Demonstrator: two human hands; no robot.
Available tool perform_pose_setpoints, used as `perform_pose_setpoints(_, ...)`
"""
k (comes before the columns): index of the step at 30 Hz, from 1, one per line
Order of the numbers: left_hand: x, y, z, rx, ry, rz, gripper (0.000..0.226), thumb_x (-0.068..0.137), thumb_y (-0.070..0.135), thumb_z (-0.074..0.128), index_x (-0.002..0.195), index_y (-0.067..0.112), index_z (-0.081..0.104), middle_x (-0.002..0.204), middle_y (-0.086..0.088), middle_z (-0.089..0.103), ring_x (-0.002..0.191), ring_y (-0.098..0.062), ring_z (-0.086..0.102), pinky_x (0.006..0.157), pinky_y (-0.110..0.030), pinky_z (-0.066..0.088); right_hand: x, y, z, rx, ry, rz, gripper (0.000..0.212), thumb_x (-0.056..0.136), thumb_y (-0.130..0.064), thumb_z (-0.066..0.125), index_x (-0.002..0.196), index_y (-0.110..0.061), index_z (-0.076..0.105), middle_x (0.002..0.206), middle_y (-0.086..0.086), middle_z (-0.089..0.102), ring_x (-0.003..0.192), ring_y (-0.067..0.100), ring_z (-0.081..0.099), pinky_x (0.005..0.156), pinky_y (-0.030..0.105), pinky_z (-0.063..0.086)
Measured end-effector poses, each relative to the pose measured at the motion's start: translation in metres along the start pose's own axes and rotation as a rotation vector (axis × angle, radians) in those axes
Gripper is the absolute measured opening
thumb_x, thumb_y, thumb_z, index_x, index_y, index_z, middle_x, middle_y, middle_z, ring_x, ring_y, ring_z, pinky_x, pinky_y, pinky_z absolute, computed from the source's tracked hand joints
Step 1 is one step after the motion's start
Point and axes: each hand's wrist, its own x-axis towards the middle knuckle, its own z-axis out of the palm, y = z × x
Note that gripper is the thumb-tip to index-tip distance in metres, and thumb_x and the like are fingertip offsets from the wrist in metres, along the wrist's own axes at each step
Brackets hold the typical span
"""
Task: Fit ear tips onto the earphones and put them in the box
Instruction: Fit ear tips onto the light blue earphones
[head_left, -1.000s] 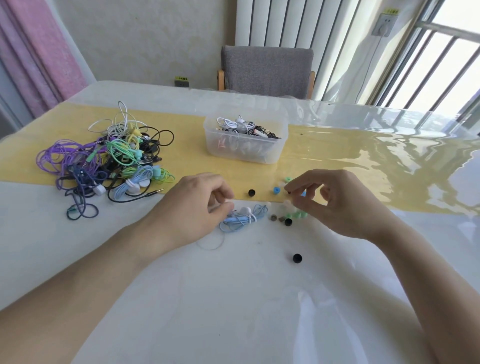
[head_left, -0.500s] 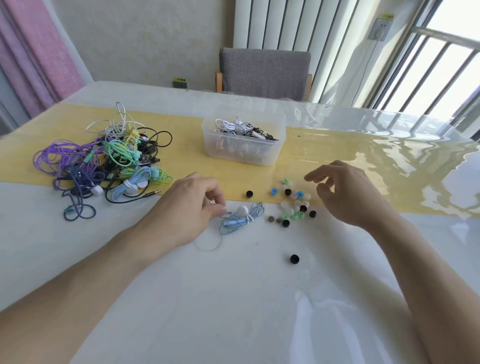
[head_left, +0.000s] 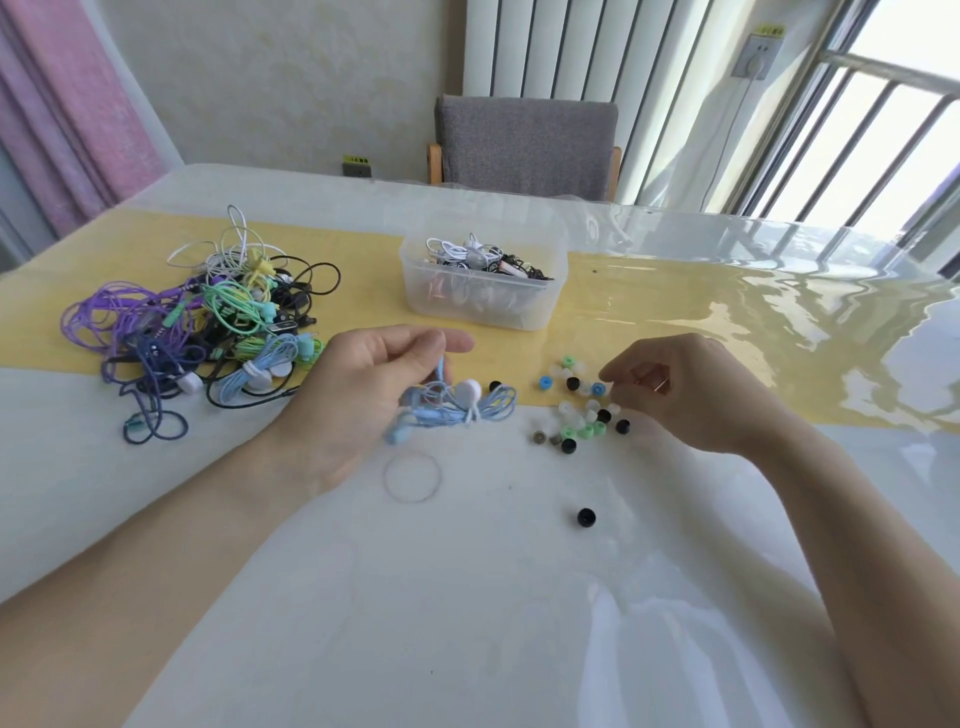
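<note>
Left hand (head_left: 358, 395) pinches the cord of the light-blue earphones (head_left: 452, 408), bundle just off the table (head_left: 467, 597), long axis running left-right, white earbud on top, loose end blurred at lower left. Right hand (head_left: 680, 392), fingers curled, fingertips narrowed over the scattered ear tips (head_left: 582, 410); whether a tip is pinched is unclear. Clear box (head_left: 483, 296) sits behind on the yellow runner (head_left: 649, 317), tangled earphone pile (head_left: 208, 332) to its left.
</note>
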Motion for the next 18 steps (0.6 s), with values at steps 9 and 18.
perform_pose_setpoints(9,-0.01,0.004,0.007,0.071,-0.096,-0.029,0.03,0.081,0.039,0.057,0.062,0.027,0.075,0.105,-0.028,0.062,0.079,-0.01,0.058,0.07,-0.018,0.045,-0.007,-0.01,-0.009,0.271,0.008,-0.026,0.019,0.089,-0.005,0.071,0.095,-0.023,0.074,0.084,-0.009,0.077,0.08,0.004,0.072,0.082,0.029,0.059)
perform_pose_setpoints(18,-0.015,-0.002,0.013,0.151,-0.304,-0.005,0.035,0.09,0.035,0.052,0.086,0.007,0.072,0.072,0.009,0.064,0.074,-0.007,0.057,0.07,-0.019,0.042,-0.023,-0.052,0.022,1.166,-0.193,-0.197,0.036,0.065,-0.029,0.091,0.096,-0.018,0.077,0.09,0.007,0.074,0.083,0.02,0.068,0.074,0.032,0.056)
